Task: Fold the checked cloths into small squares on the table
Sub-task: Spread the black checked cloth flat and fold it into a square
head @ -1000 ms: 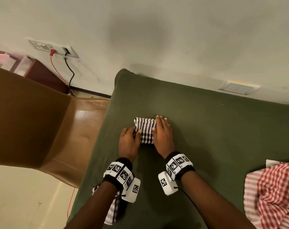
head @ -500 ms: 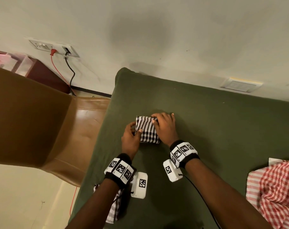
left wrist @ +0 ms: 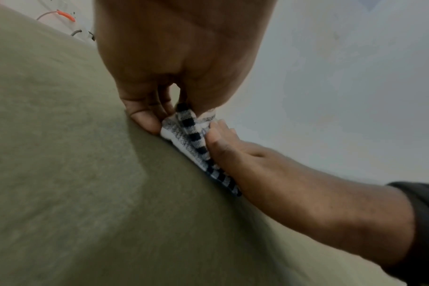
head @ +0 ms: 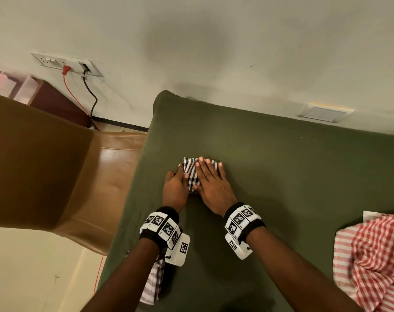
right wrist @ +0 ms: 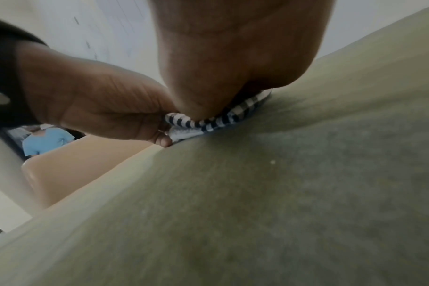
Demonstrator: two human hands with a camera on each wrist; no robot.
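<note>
A small folded black-and-white checked cloth lies on the green table, left of its middle. My right hand lies flat on the cloth's right part, fingers straight and pointing away from me. My left hand is at the cloth's left edge. In the left wrist view its curled fingers and thumb pinch that edge of the cloth, with the right hand pressing beside them. In the right wrist view the cloth shows under my palm, the left hand holding its end.
A crumpled red-and-white checked cloth lies at the table's right edge. Another black-and-white cloth hangs at the near left edge under my left forearm. A brown chair stands close on the left. Wall sockets with cables are behind.
My right hand, curled over the cloth's far edge half a second ago, now lies flat on top of it. The left hand stays at the left edge.
</note>
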